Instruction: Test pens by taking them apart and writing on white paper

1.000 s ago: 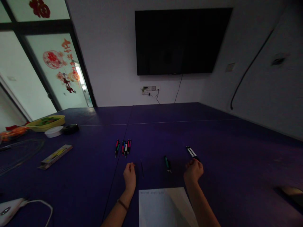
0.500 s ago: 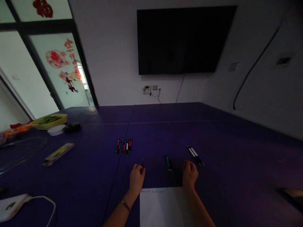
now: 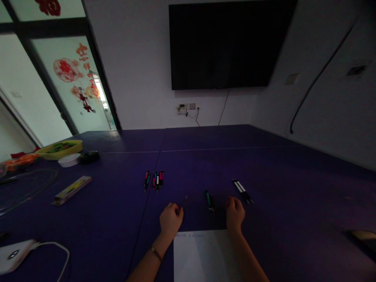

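My left hand point(image 3: 171, 218) is closed in a pinch around a slim, dark pen-like stick point(image 3: 184, 201), whose light tip points up and to the right. My right hand point(image 3: 235, 211) has its fingers curled together, and whatever may be in them is hidden. Between the hands lie dark pens with green point(image 3: 208, 200). Just past the right hand, two white-and-black pens point(image 3: 243, 191) lie side by side. Below both hands is a white sheet of paper point(image 3: 202, 256) with a faint line of writing along its top; the right forearm crosses over its right side.
Farther off lie a row of coloured pens point(image 3: 158, 180) and a red-and-green pair point(image 3: 147, 181). On the left are a long box point(image 3: 73, 189), a white bowl point(image 3: 69, 160), a yellow basket point(image 3: 60, 150) and a white device point(image 3: 16, 256) with a cable. A black screen hangs on the wall.
The stick in my left hand has tilted to the right and shows more of its length. My left hand has shifted slightly right; the right hand stays in nearly the same place.
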A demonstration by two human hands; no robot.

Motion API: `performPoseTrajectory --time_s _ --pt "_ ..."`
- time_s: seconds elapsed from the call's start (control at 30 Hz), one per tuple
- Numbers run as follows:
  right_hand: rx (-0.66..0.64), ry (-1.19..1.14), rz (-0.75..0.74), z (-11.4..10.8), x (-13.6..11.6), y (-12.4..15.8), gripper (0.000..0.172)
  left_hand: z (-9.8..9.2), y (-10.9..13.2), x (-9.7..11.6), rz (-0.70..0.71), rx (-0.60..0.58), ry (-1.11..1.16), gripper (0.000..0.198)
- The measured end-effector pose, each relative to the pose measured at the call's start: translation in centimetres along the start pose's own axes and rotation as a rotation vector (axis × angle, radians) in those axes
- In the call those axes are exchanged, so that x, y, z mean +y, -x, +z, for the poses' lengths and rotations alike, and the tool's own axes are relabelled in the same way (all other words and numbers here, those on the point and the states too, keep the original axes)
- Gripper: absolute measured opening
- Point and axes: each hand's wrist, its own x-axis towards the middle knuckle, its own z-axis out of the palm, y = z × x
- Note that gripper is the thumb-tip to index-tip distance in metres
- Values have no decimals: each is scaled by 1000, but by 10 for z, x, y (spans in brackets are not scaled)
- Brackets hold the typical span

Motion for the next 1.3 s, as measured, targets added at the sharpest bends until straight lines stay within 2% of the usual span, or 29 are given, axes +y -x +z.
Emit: performPoseTrajectory --time_s 0.23,0.4,0.63,0.83,1.07,1.17,1.23,1.3 --pt "-28 32 34 0 -5 1 33 -4 2 7 -25 -112 -76 9" --pt "-18 -16 40 2 -1 -1 37 -6 -1 6 -106 -91 -87 17" --pt "1 -42 28 4 4 -6 35 -4 -14 17 -94 -210 -116 17" --pt "-4 -29 36 3 4 -7 34 7 -20 32 -83 -200 -99 18" --pt "-11 -20 58 3 1 -7 30 11 -20 33 -68 -146 -56 17" --pt "27 -57 84 2 -4 -6 25 7 -18 22 -42 -44 86 23" --pt "92 -127 127 0 -7 -5 24 2 -15 8 -46 136 381 31" --pt "150 -207 172 -1 -9 -5 28 -4 -14 -9 -138 327 793 39"
